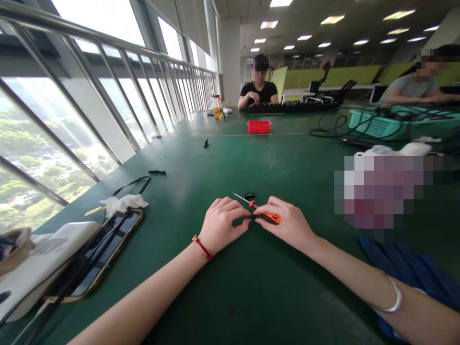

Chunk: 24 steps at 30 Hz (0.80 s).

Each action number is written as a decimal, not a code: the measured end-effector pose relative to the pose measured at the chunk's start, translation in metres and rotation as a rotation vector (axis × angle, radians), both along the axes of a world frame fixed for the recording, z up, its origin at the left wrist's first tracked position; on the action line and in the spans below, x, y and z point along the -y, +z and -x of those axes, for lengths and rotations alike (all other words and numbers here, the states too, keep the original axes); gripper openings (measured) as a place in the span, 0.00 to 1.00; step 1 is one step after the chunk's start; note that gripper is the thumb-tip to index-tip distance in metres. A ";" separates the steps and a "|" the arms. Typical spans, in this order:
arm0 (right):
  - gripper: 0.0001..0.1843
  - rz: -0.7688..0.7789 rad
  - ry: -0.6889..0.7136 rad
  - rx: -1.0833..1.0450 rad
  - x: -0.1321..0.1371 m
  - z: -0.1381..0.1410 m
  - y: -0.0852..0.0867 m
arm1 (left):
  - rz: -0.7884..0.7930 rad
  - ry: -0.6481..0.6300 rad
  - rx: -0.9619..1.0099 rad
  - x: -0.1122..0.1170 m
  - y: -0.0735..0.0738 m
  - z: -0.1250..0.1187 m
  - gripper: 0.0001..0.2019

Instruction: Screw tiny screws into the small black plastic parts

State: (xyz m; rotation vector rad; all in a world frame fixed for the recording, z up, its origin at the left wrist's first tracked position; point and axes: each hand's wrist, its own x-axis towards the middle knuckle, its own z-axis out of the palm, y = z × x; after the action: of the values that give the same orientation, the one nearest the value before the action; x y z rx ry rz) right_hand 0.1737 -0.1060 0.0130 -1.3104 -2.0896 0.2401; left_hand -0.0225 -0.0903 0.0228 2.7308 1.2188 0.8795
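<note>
Your left grip is closed on a small black part, held between both hands over the tabletop. Your right grip holds the orange screwdriver, tip clear of the part. Both items are in hand; work appears unfinished.

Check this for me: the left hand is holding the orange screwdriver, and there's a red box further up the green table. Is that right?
Not quite: the right hand is holding the orange screwdriver, not the left hand. The head view shows it. And there's a red box further up the green table.
</note>
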 end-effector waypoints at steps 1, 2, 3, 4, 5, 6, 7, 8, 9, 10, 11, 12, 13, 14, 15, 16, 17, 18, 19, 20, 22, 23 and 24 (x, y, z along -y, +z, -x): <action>0.10 -0.002 -0.012 -0.014 -0.002 -0.001 0.001 | 0.012 0.010 0.008 0.000 0.000 0.000 0.07; 0.12 -0.007 -0.036 -0.033 -0.005 -0.004 0.002 | 0.030 0.023 0.024 -0.001 -0.001 0.000 0.06; 0.12 -0.020 -0.073 -0.051 -0.009 -0.007 0.002 | 0.056 0.038 0.047 -0.004 -0.001 0.000 0.06; 0.11 -0.037 -0.119 -0.066 -0.014 -0.011 0.002 | 0.088 0.054 0.075 -0.007 -0.002 0.000 0.05; 0.11 -0.056 -0.166 -0.079 -0.020 -0.016 0.002 | 0.123 0.070 0.101 -0.011 -0.003 0.000 0.05; 0.11 -0.068 -0.204 -0.082 -0.025 -0.020 0.001 | 0.156 0.088 0.125 -0.016 -0.003 -0.001 0.05; 0.10 -0.076 -0.236 -0.086 -0.031 -0.025 -0.001 | 0.185 0.107 0.141 -0.022 -0.004 -0.003 0.06; 0.10 -0.073 -0.252 -0.088 -0.035 -0.029 -0.002 | 0.207 0.127 0.151 -0.028 -0.005 -0.004 0.06; 0.10 -0.065 -0.262 -0.091 -0.039 -0.032 -0.004 | 0.225 0.146 0.158 -0.034 -0.006 -0.007 0.06; 0.10 -0.059 -0.268 -0.094 -0.041 -0.035 -0.005 | 0.239 0.159 0.164 -0.039 -0.007 -0.010 0.06; 0.10 -0.052 -0.269 -0.096 -0.043 -0.037 -0.006 | 0.252 0.161 0.162 -0.044 -0.008 -0.013 0.06; 0.11 -0.047 -0.270 -0.098 -0.043 -0.037 -0.006 | 0.262 0.157 0.157 -0.047 -0.009 -0.016 0.06; 0.11 -0.043 -0.269 -0.099 -0.043 -0.038 -0.006 | 0.268 0.152 0.148 -0.050 -0.010 -0.019 0.06; 0.11 -0.038 -0.266 -0.098 -0.043 -0.038 -0.006 | 0.266 0.149 0.139 -0.051 -0.011 -0.022 0.06; 0.11 -0.033 -0.261 -0.098 -0.042 -0.037 -0.006 | 0.260 0.148 0.131 -0.051 -0.012 -0.024 0.06; 0.11 -0.027 -0.256 -0.097 -0.042 -0.037 -0.006 | 0.251 0.149 0.122 -0.050 -0.012 -0.024 0.06; 0.11 -0.022 -0.251 -0.097 -0.041 -0.036 -0.006 | 0.241 0.154 0.115 -0.048 -0.011 -0.023 0.06; 0.11 -0.016 -0.247 -0.096 -0.040 -0.036 -0.006 | 0.235 0.159 0.109 -0.047 -0.010 -0.020 0.06; 0.11 -0.010 -0.243 -0.097 -0.040 -0.035 -0.006 | 0.231 0.169 0.103 -0.044 -0.007 -0.013 0.06; 0.11 -0.005 -0.239 -0.098 -0.040 -0.035 -0.007 | 0.227 0.189 0.102 -0.042 -0.005 -0.004 0.07; 0.11 0.004 -0.228 -0.097 -0.039 -0.034 -0.007 | 0.205 0.267 0.108 -0.037 0.002 0.022 0.07; 0.11 0.008 -0.222 -0.095 -0.039 -0.033 -0.007 | 0.183 0.330 0.122 -0.035 0.005 0.038 0.08; 0.11 0.012 -0.214 -0.091 -0.038 -0.033 -0.008 | 0.164 0.391 0.126 -0.033 0.009 0.056 0.08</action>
State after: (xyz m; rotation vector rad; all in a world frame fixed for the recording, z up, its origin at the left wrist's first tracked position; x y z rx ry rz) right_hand 0.2063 -0.0677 0.0054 -1.4891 -1.8590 0.2155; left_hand -0.0788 -0.0569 0.0317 2.3109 1.7439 0.9141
